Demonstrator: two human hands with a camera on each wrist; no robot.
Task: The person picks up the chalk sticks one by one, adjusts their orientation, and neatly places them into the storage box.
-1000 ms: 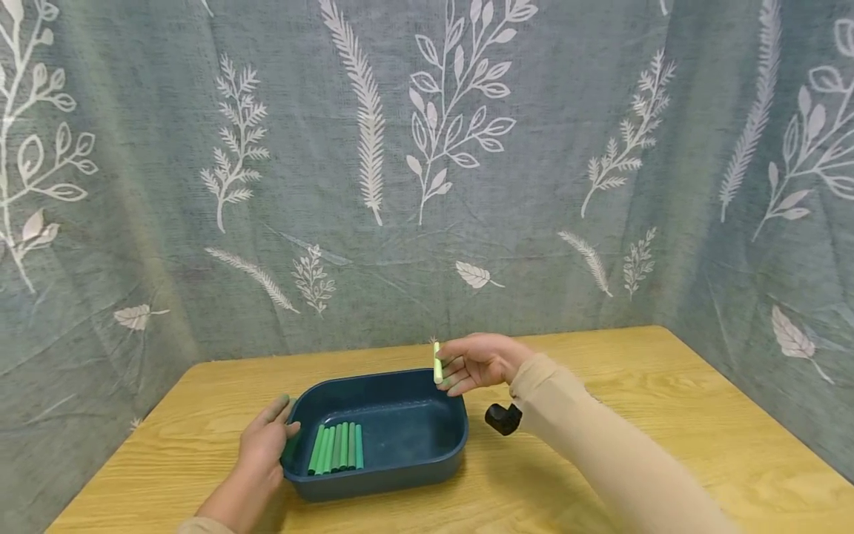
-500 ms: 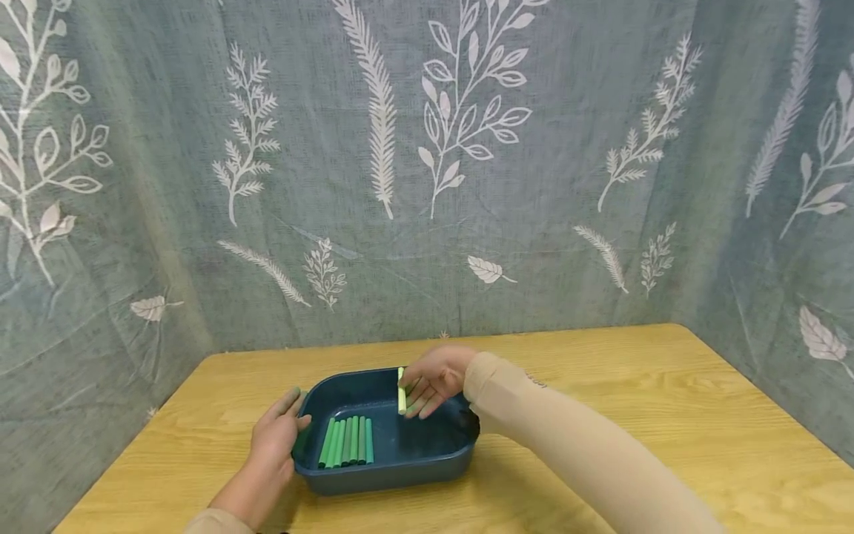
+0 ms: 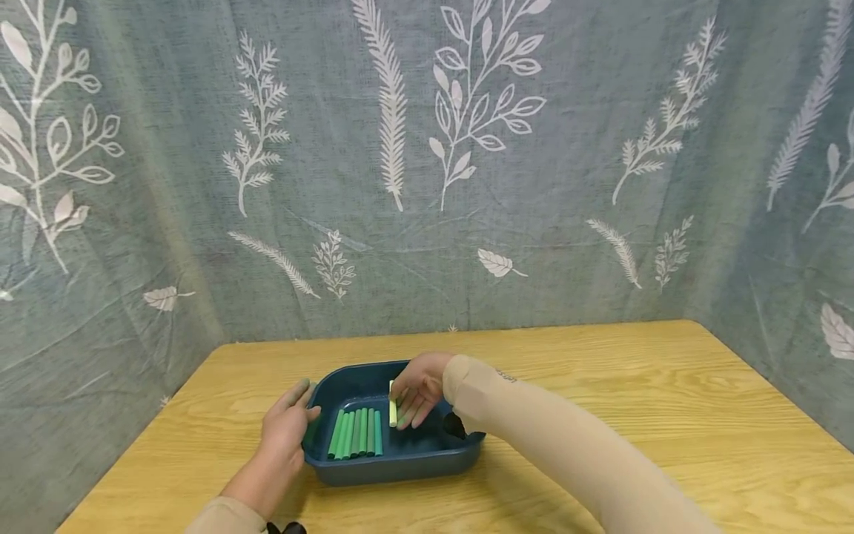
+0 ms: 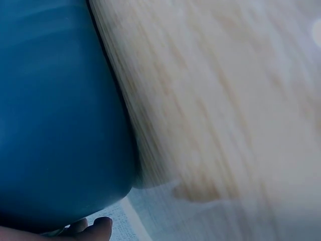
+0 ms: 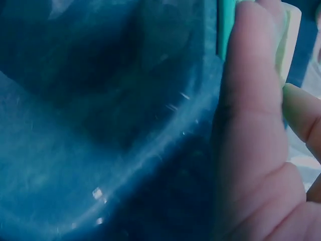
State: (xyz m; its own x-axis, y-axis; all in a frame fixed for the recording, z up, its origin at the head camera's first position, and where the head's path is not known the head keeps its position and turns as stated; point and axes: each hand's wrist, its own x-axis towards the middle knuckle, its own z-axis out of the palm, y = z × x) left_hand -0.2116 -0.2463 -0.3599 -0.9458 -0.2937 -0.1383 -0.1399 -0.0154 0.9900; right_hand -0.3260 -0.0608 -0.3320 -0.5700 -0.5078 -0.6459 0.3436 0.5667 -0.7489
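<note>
A pale yellow-green chalk stick [image 3: 393, 404] stands nearly upright in the head view, pinched between thumb and fingers of my right hand [image 3: 420, 389] inside a dark blue tray [image 3: 400, 469]. To its left, several green and teal chalk sticks [image 3: 360, 432] lie side by side on the tray floor. My left hand [image 3: 283, 423] holds the tray's left end, thumb over the rim. From the left wrist, the tray's outer wall [image 4: 60, 110] fills the left side, with fingertips [image 4: 103, 227] beneath. Close up in the right wrist view, the pale chalk [image 5: 290, 42] shows behind a finger.
The tray rests on a yellow wood-grain table [image 3: 567, 348]. Behind and at both sides hangs a grey-green curtain [image 3: 414, 297] with white leaf patterns. A small black object [image 3: 455, 425] shows by the right wrist, another [image 3: 292, 528] by the left sleeve.
My right hand has carried the pale chalk stick left and down, from above the tray's far right rim to beside the row. The left hand stays at the tray; the head view has shifted slightly.
</note>
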